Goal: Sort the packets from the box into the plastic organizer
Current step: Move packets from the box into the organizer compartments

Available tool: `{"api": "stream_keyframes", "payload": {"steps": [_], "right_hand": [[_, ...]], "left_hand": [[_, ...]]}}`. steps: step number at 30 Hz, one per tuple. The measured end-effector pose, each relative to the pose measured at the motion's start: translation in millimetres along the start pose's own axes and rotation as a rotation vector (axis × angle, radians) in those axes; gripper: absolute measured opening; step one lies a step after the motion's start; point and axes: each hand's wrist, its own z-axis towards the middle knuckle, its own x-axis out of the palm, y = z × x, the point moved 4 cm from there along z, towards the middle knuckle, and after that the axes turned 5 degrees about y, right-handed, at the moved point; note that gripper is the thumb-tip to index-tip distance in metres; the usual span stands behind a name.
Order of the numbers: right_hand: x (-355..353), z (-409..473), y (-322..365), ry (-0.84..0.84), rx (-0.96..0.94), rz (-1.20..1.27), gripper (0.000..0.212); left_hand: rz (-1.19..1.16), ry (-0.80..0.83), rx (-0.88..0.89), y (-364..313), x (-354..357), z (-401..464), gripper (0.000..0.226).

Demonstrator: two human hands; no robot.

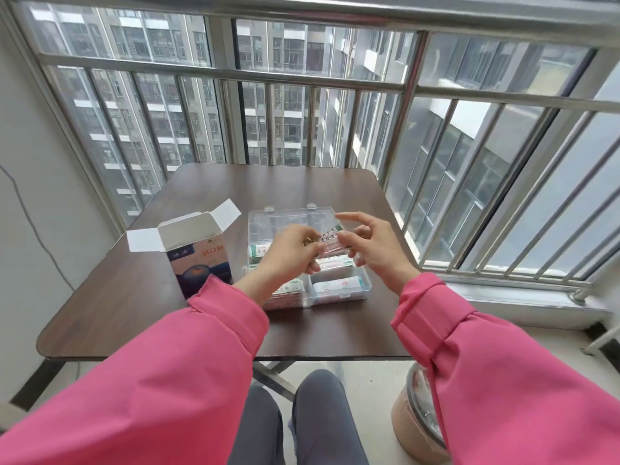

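Pink sleeves (188,347) reach over the dark brown wooden surface (322,327); left hand (288,253) grips a small stack of white printed packets (330,242) above the clear plastic compartment organizer (364,285), right hand (372,250) pinches its far end, index finger lifted. Open white-and-blue cardboard box (198,253) stands just left. Best peel one packet off, lay it flat in a matching compartment, keep the stack square.

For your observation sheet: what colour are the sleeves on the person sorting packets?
Pink, both sleeves, seen clearly in the head view.
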Motion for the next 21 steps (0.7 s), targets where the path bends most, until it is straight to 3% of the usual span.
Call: {"api": "stream_keyframes", "payload": {"steps": [7,11,21], "right_hand": [[-13,18,-15,0.053,-0.026,-0.347,0.007],[-11,24,-28,0.042,-0.018,-0.495,0.018],[-6,21,-37,0.089,-0.002,-0.619,0.01]], "left_hand": [[0.352,-0.117,-0.062,4,3,19,0.012],[0.535,-0.094,-0.113,7,8,22,0.009],[0.658,-0.045,-0.116,13,11,22,0.013]]}}
